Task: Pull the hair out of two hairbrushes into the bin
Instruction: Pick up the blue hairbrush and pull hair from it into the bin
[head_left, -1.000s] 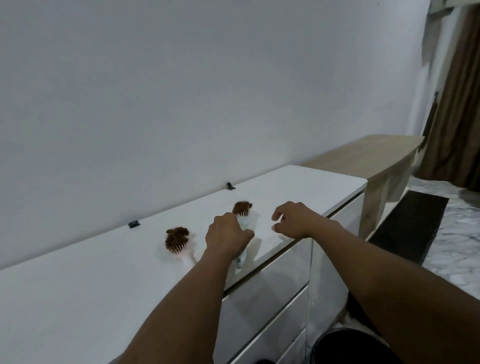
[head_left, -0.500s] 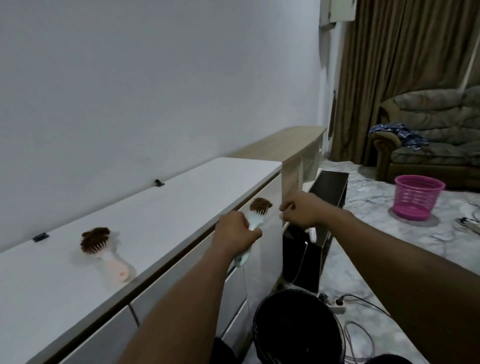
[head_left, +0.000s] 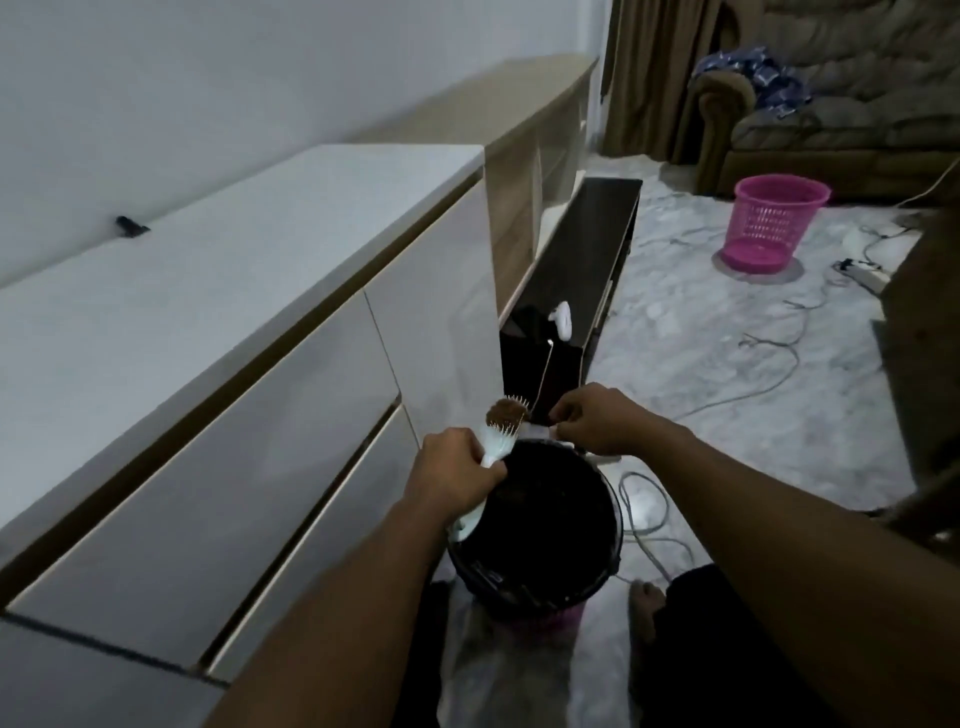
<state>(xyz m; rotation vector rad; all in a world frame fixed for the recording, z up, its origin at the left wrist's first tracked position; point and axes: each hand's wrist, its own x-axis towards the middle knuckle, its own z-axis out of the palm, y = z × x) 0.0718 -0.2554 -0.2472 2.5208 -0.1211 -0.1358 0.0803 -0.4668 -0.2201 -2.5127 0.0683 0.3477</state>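
My left hand (head_left: 453, 477) grips the handle of a pale blue hairbrush (head_left: 500, 437) and holds it over the far rim of the bin (head_left: 540, 587), a black-lined bucket on the floor. A clump of brown hair (head_left: 506, 411) sits in the bristles at the brush's head. My right hand (head_left: 596, 420) is just right of the brush head, its fingers curled and pinched close to the hair; I cannot tell whether they hold any strands. The second hairbrush is out of view.
A white drawer cabinet (head_left: 218, 291) runs along my left. Beyond it stand a wooden shelf (head_left: 524, 104) and a low black unit (head_left: 582, 270). A pink basket (head_left: 776, 221), loose cables (head_left: 769, 364) and a sofa (head_left: 841, 93) lie across the marble floor.
I have turned and looked down from the cabinet top. My left hand carried the blue brush off the cabinet and down over the bin, and my right hand followed beside the brush head.
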